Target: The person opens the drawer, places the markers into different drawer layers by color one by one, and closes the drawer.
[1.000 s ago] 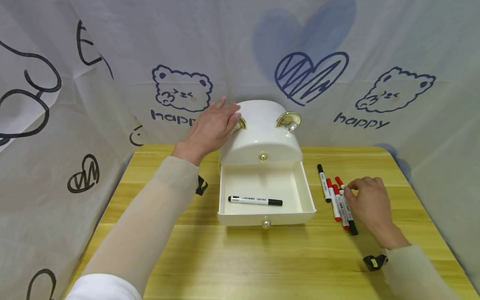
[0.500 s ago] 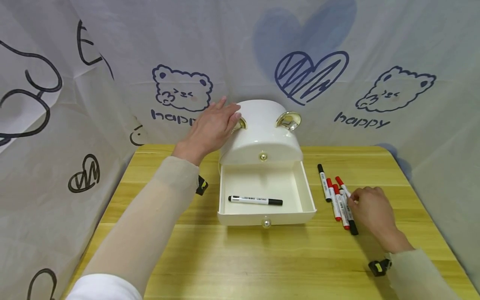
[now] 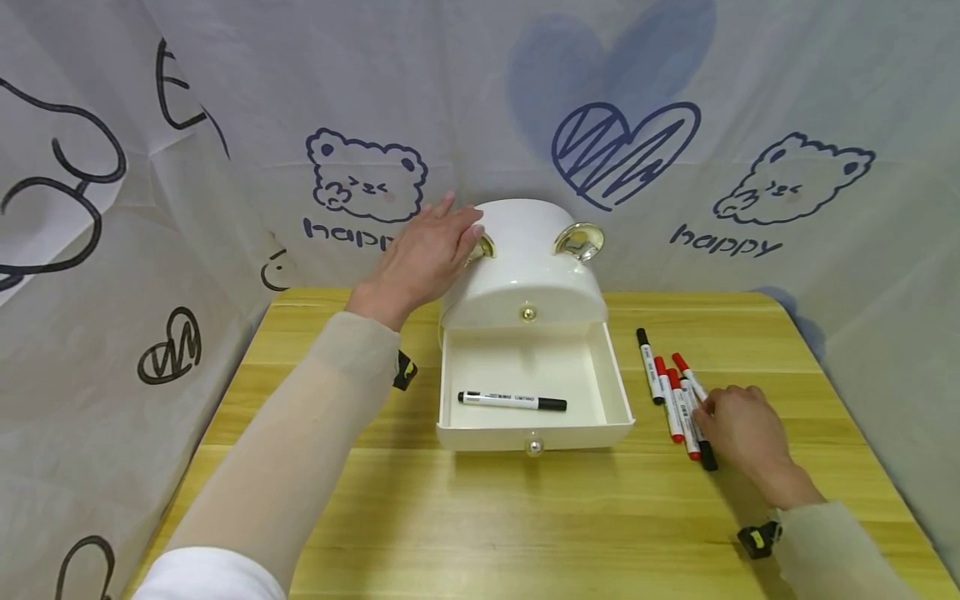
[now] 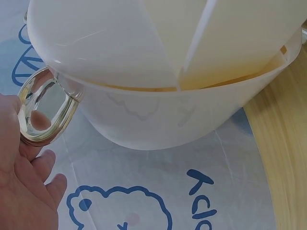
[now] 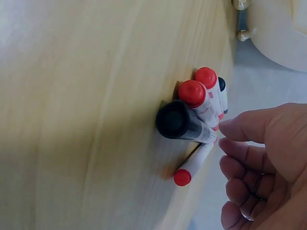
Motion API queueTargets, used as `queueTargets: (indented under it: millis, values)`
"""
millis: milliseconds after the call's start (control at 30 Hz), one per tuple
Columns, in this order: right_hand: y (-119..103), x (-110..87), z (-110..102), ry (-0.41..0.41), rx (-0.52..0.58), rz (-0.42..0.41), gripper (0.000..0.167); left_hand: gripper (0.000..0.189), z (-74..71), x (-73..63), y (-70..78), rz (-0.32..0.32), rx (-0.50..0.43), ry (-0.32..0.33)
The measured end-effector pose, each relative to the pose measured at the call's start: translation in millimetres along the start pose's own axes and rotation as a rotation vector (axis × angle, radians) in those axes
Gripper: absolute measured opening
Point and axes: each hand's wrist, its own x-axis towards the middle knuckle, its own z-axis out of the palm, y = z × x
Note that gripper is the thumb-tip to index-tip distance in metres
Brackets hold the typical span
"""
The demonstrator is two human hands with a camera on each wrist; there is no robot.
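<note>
My left hand (image 3: 422, 260) rests on the top left of a white box (image 3: 525, 250) with gold ears. In the left wrist view its fingers lie beside one gold ear (image 4: 50, 108). The box's drawer (image 3: 533, 437) stands pulled out, with a black-capped marker (image 3: 512, 401) lying across its floor. My right hand (image 3: 746, 433) is low over a cluster of white markers with red and black caps. Its thumb and fingers (image 5: 240, 151) are bent and apart, close above a red-capped marker (image 5: 194, 163). Part of that marker hides under the hand in the head view.
The wooden table (image 3: 480, 525) carries the box and the markers. A black-capped marker (image 3: 649, 367) lies at the left of the cluster. Behind hangs a white cloth (image 3: 480, 100) with bear and heart drawings.
My right hand has moved a little down and toward me from the red cap, over the cluster. The markers keep their places. My left hand and the drawer stay as they were.
</note>
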Motion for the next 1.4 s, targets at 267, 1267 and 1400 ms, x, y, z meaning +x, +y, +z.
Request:
queueTargets:
  millis: [267,1267,1400]
  values:
    - [9,1.7,2,-0.033,0.009,0.021,0.028,0.054,0.5,-0.2,0.1,0.002,0.001,0.004]
    - [9,-19.2,32,0.234,-0.157,0.045,0.048,0.054,1.5,-0.5,0.5,0.009,-0.013,0.009]
    - [9,-18.3,33,0.205,-0.161,0.047,0.047,0.054,1.7,0.0,-0.1,0.007,-0.015,0.007]
